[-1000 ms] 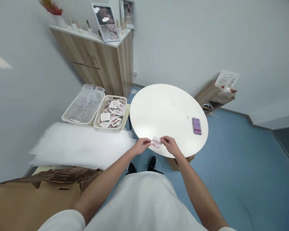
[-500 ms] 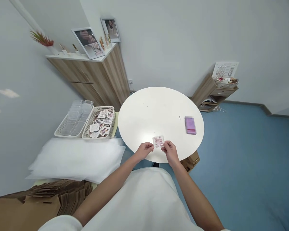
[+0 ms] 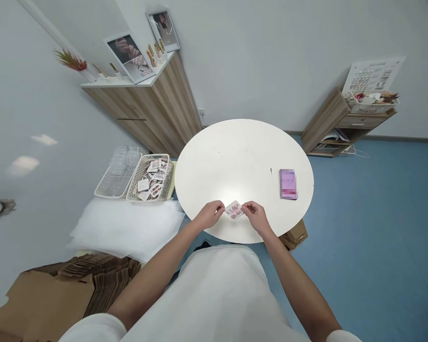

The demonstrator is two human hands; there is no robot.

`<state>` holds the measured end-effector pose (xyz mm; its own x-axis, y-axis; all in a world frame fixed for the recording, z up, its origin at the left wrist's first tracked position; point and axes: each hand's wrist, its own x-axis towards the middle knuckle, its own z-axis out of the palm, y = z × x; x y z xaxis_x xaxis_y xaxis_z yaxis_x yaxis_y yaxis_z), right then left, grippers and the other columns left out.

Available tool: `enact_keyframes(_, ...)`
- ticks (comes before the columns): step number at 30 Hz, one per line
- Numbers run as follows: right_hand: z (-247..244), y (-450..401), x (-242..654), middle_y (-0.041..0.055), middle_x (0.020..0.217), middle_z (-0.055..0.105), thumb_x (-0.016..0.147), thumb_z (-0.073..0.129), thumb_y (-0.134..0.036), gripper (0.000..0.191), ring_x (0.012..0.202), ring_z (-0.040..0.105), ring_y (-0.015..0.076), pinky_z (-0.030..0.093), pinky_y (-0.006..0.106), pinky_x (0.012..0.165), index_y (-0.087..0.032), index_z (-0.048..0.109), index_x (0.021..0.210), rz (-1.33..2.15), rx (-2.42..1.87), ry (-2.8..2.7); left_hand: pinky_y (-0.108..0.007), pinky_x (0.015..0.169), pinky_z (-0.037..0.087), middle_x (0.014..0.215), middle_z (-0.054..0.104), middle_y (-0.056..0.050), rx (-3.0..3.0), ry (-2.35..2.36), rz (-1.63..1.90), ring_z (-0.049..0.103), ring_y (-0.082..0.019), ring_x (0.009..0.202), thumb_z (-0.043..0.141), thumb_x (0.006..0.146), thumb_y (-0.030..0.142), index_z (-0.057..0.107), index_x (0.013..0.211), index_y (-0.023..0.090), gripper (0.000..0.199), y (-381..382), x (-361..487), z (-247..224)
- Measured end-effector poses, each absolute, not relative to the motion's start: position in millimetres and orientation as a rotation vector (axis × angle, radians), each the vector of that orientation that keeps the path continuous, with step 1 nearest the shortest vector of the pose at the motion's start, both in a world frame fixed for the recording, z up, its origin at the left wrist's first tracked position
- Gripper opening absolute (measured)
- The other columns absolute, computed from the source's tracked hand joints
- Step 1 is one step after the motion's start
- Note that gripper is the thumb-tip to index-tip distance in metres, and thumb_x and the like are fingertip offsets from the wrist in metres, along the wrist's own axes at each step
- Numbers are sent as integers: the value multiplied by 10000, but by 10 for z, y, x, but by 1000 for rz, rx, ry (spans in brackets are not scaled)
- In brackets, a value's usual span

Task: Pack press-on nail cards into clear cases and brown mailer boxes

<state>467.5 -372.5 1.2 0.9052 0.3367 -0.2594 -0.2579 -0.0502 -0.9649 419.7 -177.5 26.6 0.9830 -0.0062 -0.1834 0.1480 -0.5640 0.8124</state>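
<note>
Over the near side of the round white table [image 3: 231, 156] is a small pack of pink press-on nails [image 3: 234, 210], tilted with one corner toward each hand. My right hand [image 3: 257, 217] pinches the pack's right corner between thumb and fingers. At the opposite corner, my left hand [image 3: 209, 213] is closed, its thumb and fingertips pressed together on the pack's edge. A purple box [image 3: 288, 184], blurred in the picture, lies on the table to the right of my hands. Near it is a tiny dark item [image 3: 271, 171].
Left of the table are a basket of nail packs [image 3: 132, 194], a basket of clear plastic cases [image 3: 103, 187], white sheets [image 3: 124, 228] and folded cardboard boxes [image 3: 50, 299]. A wooden cabinet [image 3: 178, 95] and a small shelf unit [image 3: 324, 118] stand by the wall. Cardboard [image 3: 295, 233] sits below the table's right edge.
The pack has turned from roughly square-on to a diagonal tilt between my hands. My hands have risen slightly, and the camera view has shifted.
</note>
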Motion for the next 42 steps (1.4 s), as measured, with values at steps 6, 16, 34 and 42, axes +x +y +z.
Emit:
enact_keyframes(6, -108, -3560, 4615, -20, 685, 531, 676, 603, -428, 251, 560, 511, 93, 421, 254, 581, -187, 551, 722, 581, -1394, 85, -293, 709, 449, 824, 607, -39, 1810, 479, -116, 595, -153, 765, 472, 778, 412, 570, 883, 171, 280, -1815, 4136, 86)
enact_keyframes(16, -406, -3309, 4394, -2, 744, 541, 751, 510, -401, 262, 656, 541, 127, 453, 277, 623, -202, 526, 921, 437, -1565, 139, -318, 820, 469, 1159, 509, -89, 1705, 631, -76, 512, -189, 1043, 594, 715, 255, 486, 1198, 222, 496, -1994, 3865, -201)
enact_keyframes(34, -815, -1772, 4432, 74, 1019, 482, 751, 474, -218, 492, 825, 523, 155, 498, 331, 742, -218, 424, 1240, 649, -1965, -106, -369, 934, 375, 1134, 414, -111, 1850, 787, -164, 437, -238, 1111, 535, 668, 184, 389, 1266, 166, 615, -565, 3994, -715)
enact_keyframes(42, -876, -1355, 4376, 85, 1069, 456, 747, 479, -194, 581, 907, 517, 175, 483, 357, 795, -233, 336, 1308, 641, -2038, -110, -419, 1013, 286, 1243, 357, -113, 1890, 752, -153, 319, -262, 1217, 532, 673, 195, 319, 1285, 174, 648, -250, 3971, -792)
